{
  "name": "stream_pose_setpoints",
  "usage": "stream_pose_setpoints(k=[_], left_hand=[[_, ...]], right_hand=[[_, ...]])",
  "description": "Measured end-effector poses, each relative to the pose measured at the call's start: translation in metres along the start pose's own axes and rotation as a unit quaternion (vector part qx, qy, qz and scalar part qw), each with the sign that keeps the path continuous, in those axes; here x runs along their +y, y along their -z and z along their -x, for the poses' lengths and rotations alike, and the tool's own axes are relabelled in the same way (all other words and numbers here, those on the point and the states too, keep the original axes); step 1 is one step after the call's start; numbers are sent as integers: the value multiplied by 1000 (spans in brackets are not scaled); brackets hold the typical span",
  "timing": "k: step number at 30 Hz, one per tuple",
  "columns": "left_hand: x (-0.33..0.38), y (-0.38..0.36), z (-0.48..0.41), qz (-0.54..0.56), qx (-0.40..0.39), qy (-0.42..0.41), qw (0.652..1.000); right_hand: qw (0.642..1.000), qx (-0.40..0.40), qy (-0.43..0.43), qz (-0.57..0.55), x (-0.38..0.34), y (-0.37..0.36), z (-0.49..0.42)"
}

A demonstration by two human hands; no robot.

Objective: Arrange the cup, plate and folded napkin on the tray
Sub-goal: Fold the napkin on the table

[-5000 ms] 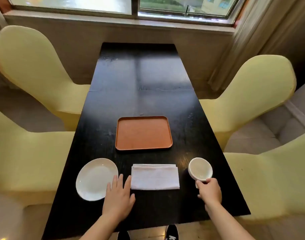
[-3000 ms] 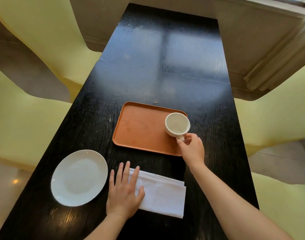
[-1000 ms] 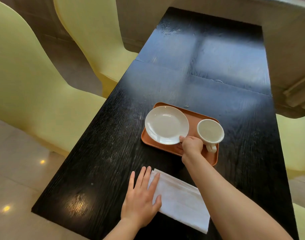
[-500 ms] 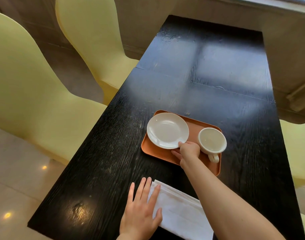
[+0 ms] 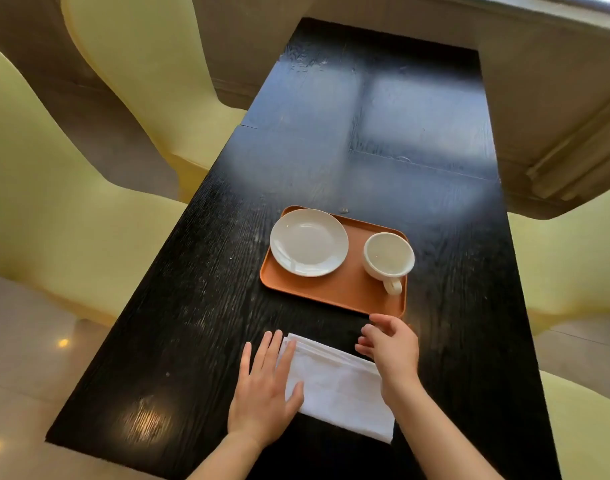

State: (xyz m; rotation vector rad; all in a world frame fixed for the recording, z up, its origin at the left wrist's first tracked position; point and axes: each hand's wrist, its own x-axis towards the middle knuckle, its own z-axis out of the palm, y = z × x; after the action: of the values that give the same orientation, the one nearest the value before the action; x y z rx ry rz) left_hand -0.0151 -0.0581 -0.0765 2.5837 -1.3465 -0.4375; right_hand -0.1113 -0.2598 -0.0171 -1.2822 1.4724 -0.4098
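An orange tray (image 5: 334,296) lies on the black table. A white plate (image 5: 308,242) rests on its left half and a white cup (image 5: 388,258) stands upright on its right half, handle toward me. A folded white napkin (image 5: 334,386) lies on the table in front of the tray. My left hand (image 5: 263,393) lies flat with fingers spread on the napkin's left edge. My right hand (image 5: 391,348) hovers open over the napkin's far right corner, just short of the tray's near edge, holding nothing.
The long black table (image 5: 383,133) stretches away to a window wall. Pale yellow chairs (image 5: 54,209) stand on the left, and more pale yellow chairs (image 5: 566,261) on the right. Tiled floor (image 5: 26,358) shows at lower left.
My right hand has let go of the plate, which now rests on the tray, and has drawn back to the napkin. My left hand stays on the napkin.
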Motion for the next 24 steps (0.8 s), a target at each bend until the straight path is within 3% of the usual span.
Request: stream_pose_setpoints(k=[5,12,16,24], left_hand=[[4,17,2,79,-2,56,995],[20,35,-2,189,3,234,954],[20,37,-13,230,-26,297,926],[15,27,-16,239,-45,335,910]], right_hand=[[993,57,-2,103,55,55,37],[962,68,-8,266,82,69,58],[959,67,-15,274,80,61,59],[966,40,-30,254,79,54,61]])
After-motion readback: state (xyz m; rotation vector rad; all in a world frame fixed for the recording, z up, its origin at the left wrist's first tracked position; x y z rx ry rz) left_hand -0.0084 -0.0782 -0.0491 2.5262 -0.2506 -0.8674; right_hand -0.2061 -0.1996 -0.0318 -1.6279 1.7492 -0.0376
